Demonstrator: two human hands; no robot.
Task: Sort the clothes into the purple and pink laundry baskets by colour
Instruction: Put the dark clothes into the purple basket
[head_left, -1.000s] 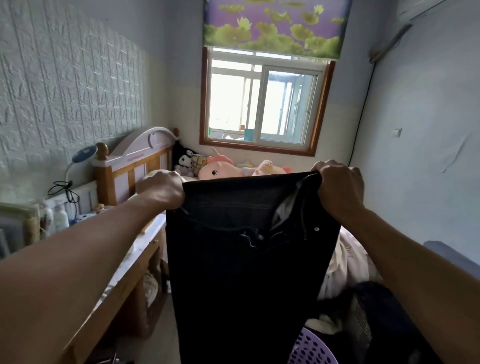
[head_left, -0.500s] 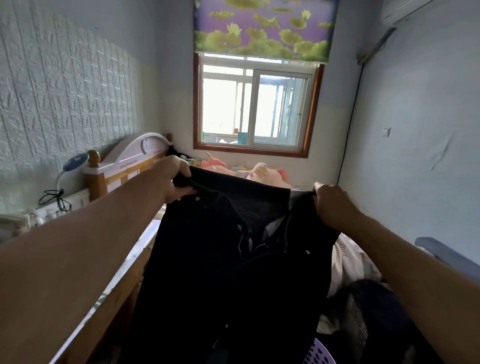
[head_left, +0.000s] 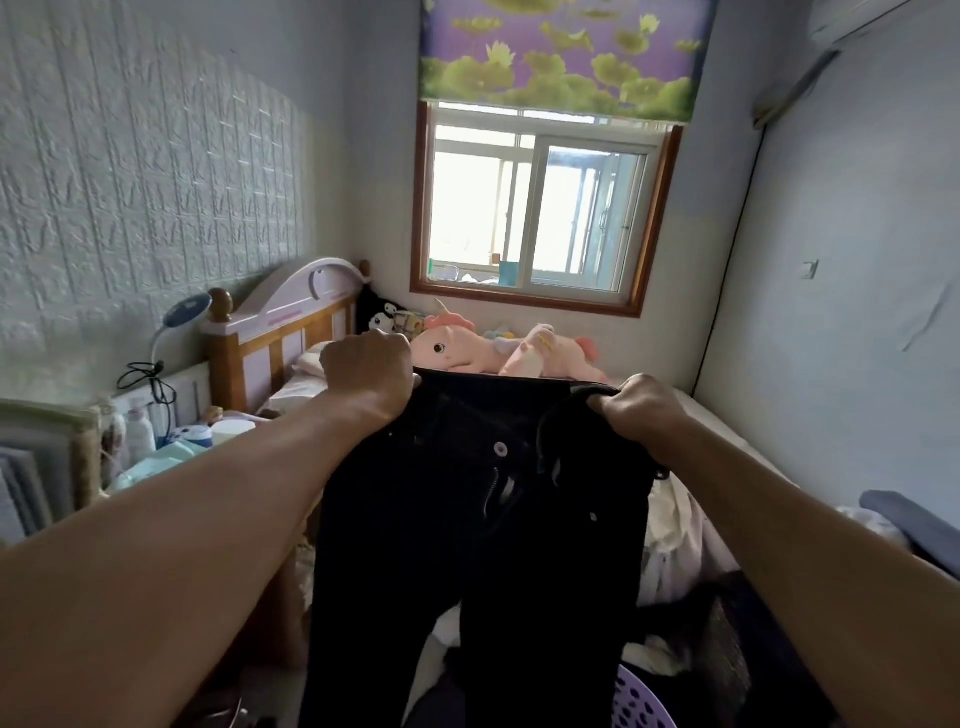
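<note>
Black denim, one pair of trousers (head_left: 483, 530), held up by the waistband and hanging full length in front of the person, legs parting near 6 o'clock of the view

Left hand (head_left: 370, 373): fingers curled tight round the waistband's left corner, at about 10 o'clock from the fly button. Right hand (head_left: 640, 410): fingers curled round the waistband's right corner and a belt loop, at about 2 o'clock from the button, sitting a little lower than the left. Fly open; waistband stretched between the two fists

Purple laundry basket (head_left: 638, 699): only a slice of perforated rim shows, at 5 o'clock of the view, just beside the right trouser leg. Pink basket: not in view. White garment (head_left: 670, 540): heaped on the bed at 3 o'clock of the trousers, dark clothing below it

Background items: pink plush unicorn (head_left: 470, 349) on the bed beyond the hands, at 12 o'clock; wooden headboard (head_left: 283, 325) at 10 o'clock; desk lamp (head_left: 184, 312) and bottles on the shelf at 9 o'clock

Risks, as judged:
- Wrong basket: neither basket's contents can be seen, so nothing shows which takes darks
- Long legs may trail over the purple rim or land on the floor if let go from this height; lowering or gathering first would prevent it
- Hanging cloth hides the space below, so the drop would be aimed half blind
- Swinging legs could catch the white heap and drag a light piece along
</note>
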